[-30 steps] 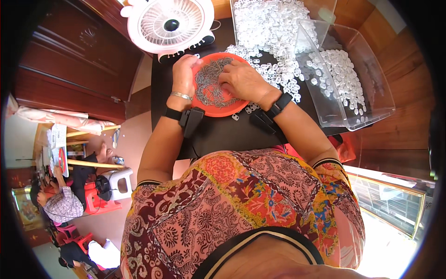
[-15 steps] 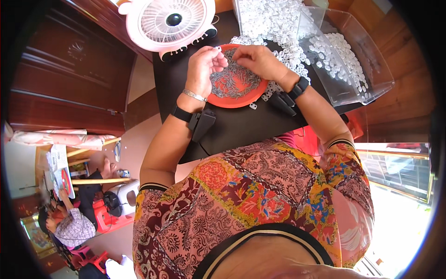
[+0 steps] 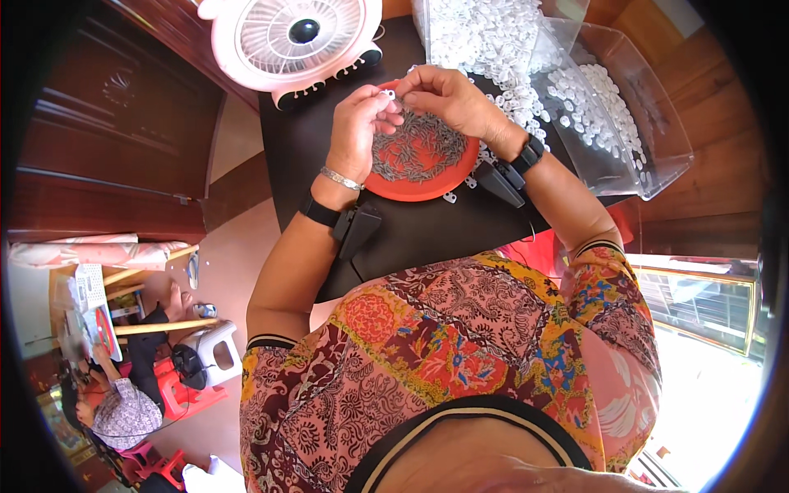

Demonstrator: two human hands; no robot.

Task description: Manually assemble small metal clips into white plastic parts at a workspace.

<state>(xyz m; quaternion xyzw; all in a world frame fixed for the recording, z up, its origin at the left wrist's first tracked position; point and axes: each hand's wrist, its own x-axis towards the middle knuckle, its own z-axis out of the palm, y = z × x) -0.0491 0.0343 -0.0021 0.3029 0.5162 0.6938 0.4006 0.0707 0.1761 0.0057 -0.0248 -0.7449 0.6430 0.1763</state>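
My left hand [image 3: 353, 131] pinches a small white plastic piece [image 3: 388, 94] between thumb and fingertips, above the left side of an orange-red plate [image 3: 415, 196]. Close beside that piece, my right hand [image 3: 452, 100] has its thumb and fingers pressed together; what they hold is too small to make out. Many thin grey nail-like pins [image 3: 421, 148] lie scattered over the plate. Behind and right of it, a heap of similar white pieces [image 3: 519, 103] spreads on the black table [image 3: 444, 234].
A pink-white fan [image 3: 304, 33] stands at the table's far left. Clear plastic bins [image 3: 657, 177] with white pieces stand at the far right. Lower left, another person [image 3: 127, 411] sits near red stools [image 3: 185, 390] and holds a red-and-white item.
My right hand has lifted from over the pins and come left, its fingertips now close to the white piece. My left hand stays nearly in place. The whole view has shifted slightly.
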